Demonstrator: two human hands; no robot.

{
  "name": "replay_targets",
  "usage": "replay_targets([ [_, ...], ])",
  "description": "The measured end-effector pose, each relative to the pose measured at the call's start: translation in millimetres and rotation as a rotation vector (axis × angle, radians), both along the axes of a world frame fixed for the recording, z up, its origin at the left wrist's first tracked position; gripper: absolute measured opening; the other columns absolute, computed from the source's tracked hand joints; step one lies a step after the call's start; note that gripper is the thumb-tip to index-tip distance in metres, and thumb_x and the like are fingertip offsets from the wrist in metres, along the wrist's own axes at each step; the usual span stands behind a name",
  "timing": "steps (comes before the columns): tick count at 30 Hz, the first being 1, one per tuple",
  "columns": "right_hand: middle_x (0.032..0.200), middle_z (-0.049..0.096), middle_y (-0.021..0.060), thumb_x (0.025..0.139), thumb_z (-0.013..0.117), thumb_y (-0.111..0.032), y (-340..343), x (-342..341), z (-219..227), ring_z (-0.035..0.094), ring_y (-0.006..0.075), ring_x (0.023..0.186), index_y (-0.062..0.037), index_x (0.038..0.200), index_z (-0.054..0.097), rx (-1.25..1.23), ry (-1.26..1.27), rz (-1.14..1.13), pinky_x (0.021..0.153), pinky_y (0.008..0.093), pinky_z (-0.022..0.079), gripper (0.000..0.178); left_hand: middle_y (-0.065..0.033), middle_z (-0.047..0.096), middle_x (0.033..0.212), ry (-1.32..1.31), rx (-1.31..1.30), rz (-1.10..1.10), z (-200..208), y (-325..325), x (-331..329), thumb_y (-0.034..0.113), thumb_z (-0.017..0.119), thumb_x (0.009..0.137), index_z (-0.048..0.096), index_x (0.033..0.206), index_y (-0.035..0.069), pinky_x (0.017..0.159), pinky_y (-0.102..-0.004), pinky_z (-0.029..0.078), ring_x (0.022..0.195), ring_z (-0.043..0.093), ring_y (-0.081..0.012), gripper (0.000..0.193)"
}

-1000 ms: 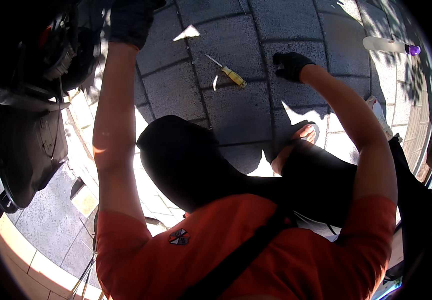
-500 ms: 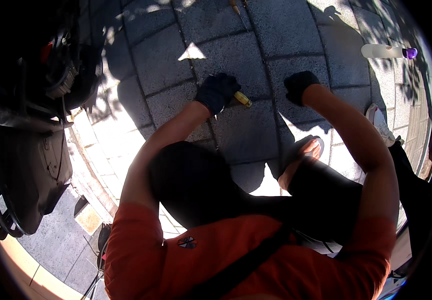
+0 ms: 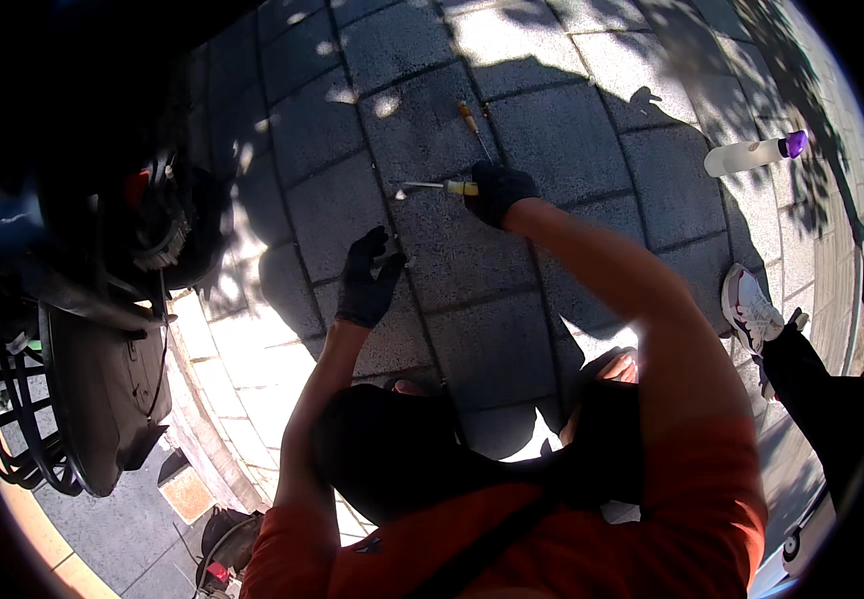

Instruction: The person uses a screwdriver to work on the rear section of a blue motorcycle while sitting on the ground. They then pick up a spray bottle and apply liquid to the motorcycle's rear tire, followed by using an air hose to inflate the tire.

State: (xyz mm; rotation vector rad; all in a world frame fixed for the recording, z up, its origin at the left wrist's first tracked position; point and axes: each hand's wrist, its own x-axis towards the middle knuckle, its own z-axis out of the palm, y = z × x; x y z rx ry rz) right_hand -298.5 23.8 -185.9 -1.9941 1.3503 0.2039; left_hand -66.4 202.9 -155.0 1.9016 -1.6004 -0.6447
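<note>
My right hand (image 3: pixel 501 193), in a dark glove, is closed on the yellow handle of a screwdriver (image 3: pixel 460 188). The screwdriver's thin shaft points left, low over the paving. Just beyond that hand lies a second screwdriver (image 3: pixel 469 122) with an orange-brown handle, its shaft running toward my knuckles. My left hand (image 3: pixel 367 280), gloved too, is nearer to me and to the left; thumb and fingers are curved and apart, with nothing visible between them.
Grey paving slabs (image 3: pixel 482 334) lie in shade with bright sun patches. A pale bottle with a purple cap (image 3: pixel 747 157) lies at the right. Near it is another person's white shoe (image 3: pixel 749 307). Dark vehicle parts and a black rack (image 3: pixel 17 419) take up the left.
The yellow-handled screwdriver has passed from my left hand to my right. My right hand has moved left; my left hand has drawn back toward me and opened. The view has shifted.
</note>
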Motion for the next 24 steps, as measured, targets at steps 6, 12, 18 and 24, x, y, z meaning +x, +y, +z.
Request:
replay_targets([
  [6,0.111,0.074,0.014,0.095,0.063,-0.033,-83,2,-47,0.073,0.0322,0.099,-0.0115,0.117,0.073,-0.005,0.108,-0.269,0.086,0.0438,0.057,0.032,-0.0129,0.068,0.127,0.107,0.137,0.244,-21,106,55,0.012,0.069,0.097,0.06,0.135,0.0,0.099,-0.0325,0.052,0.115,0.064,-0.0184,0.041],
  [12,0.114,0.073,0.0166,0.09,0.063,-0.038,-94,0,-35,0.07,0.0353,0.105,-0.0114,0.116,0.072,-0.053,0.054,-0.261,0.089,0.0451,0.056,0.038,-0.0111,0.072,0.115,0.649,0.265,0.655,-23,159,29,0.015,0.064,0.1,0.06,0.134,0.0,0.082,-0.0283,0.054,0.1,0.069,-0.0168,0.038],
  [18,0.108,0.072,0.021,0.086,0.067,-0.044,-84,-104,-26,0.069,0.0384,0.102,-0.0092,0.109,0.073,-0.16,0.059,-0.435,0.089,0.0474,0.054,0.042,-0.0109,0.072,0.114,0.644,0.303,0.614,-29,137,12,0.013,0.067,0.098,0.057,0.137,0.0,0.074,-0.0301,0.054,0.089,0.071,-0.0192,0.042],
  [24,0.118,0.07,0.0225,0.084,0.066,-0.042,-102,-279,-43,0.066,0.0394,0.113,-0.0082,0.114,0.073,-0.129,0.199,-0.91,0.096,0.0473,0.053,0.046,-0.0129,0.072,0.114,0.796,0.32,0.679,-35,120,15,0.014,0.068,0.098,0.058,0.135,0.0,0.072,-0.031,0.053,0.089,0.071,-0.0223,0.042],
])
